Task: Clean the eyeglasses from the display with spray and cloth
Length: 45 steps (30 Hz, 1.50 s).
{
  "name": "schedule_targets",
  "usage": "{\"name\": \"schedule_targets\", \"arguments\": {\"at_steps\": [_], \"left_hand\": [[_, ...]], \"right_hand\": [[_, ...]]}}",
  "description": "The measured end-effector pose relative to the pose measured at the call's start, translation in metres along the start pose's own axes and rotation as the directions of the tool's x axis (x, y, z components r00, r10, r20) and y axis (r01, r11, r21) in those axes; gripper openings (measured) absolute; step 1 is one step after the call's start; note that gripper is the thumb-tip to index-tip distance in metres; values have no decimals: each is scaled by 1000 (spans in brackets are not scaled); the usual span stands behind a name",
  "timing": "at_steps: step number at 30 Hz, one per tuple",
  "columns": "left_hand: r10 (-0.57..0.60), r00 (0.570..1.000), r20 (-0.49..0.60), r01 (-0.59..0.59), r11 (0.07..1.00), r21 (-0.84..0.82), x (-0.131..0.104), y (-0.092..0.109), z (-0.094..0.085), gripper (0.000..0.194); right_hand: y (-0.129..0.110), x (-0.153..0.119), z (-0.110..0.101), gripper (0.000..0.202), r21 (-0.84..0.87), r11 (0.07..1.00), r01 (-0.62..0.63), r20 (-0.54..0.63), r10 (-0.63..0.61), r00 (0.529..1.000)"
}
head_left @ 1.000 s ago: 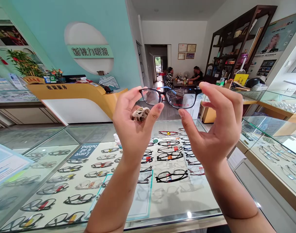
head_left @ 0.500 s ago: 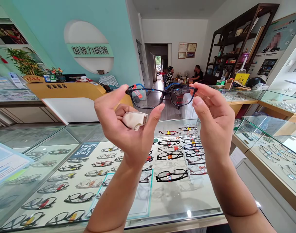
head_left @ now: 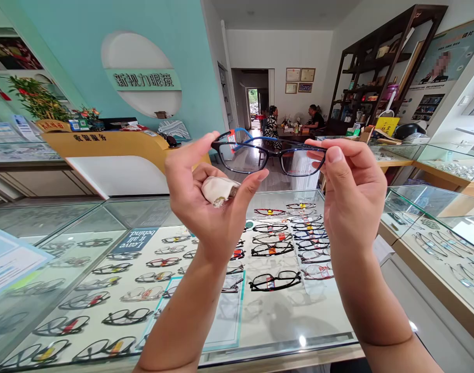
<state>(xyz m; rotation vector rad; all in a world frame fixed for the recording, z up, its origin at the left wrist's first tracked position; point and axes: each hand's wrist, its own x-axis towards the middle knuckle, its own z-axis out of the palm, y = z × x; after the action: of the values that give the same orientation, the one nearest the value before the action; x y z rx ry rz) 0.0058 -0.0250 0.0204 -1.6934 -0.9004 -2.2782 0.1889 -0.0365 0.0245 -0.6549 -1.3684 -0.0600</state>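
Observation:
A pair of dark-framed glasses [head_left: 273, 154] with blue temple tips and a red tag is held up in front of me, above the glass display case [head_left: 299, 331]. My left hand [head_left: 213, 202] grips the left end of the frame near the hinge, its thumb by the lower rim. A crumpled white cloth or wrapper [head_left: 217, 190] is tucked in the same palm under the curled fingers. My right hand [head_left: 351, 191] pinches the right end of the frame between thumb and fingers. The temples are folded behind the lenses.
Rows of glasses [head_left: 271, 249] lie inside the case below. A printed sheet [head_left: 13, 261] is at the left. Another glass case [head_left: 434, 228] stands at the right. Farther back are a yellow and white counter [head_left: 116, 155], a dark shelf [head_left: 371, 67] and two seated people [head_left: 314, 119].
Both hands and the glasses have shifted slightly right. The frame is turned and tilted, showing more of the folded blue-tipped temples above the lenses.

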Motion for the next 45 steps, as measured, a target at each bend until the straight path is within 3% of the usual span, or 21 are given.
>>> {"name": "schedule_targets", "arguments": {"at_steps": [8,11,18,26,32,40,43,45], "left_hand": [[-18,1000,5,18,1000,22,-1,11,1,65],[-16,1000,3,16,999,29,-2,11,1,64],[108,994,-21,-110,963,-246,-2,-2,8,64],[47,999,16,-40,949,-312,-5,5,9,57],[-88,991,96,116,931,-346,-6,13,5,52],[-227,966,125,256,913,-318,-5,26,1,52],[-378,901,214,434,792,-429,1,22,0,57],[-482,811,330,583,636,-505,6,16,0,58]], "right_hand": [[-6,0,-3,33,-29,999,-20,27,21,999],[-6,0,-3,28,50,997,-53,15,52,999],[-1,0,-2,18,318,945,-82,7,84,996],[3,-1,-3,22,392,908,-149,21,154,988],[3,-1,-3,23,366,917,-155,44,150,988],[4,-3,-5,23,352,926,-138,74,119,990],[0,-3,-5,23,352,929,-112,83,89,993],[-4,-3,-4,26,354,929,-105,100,74,992]]}}
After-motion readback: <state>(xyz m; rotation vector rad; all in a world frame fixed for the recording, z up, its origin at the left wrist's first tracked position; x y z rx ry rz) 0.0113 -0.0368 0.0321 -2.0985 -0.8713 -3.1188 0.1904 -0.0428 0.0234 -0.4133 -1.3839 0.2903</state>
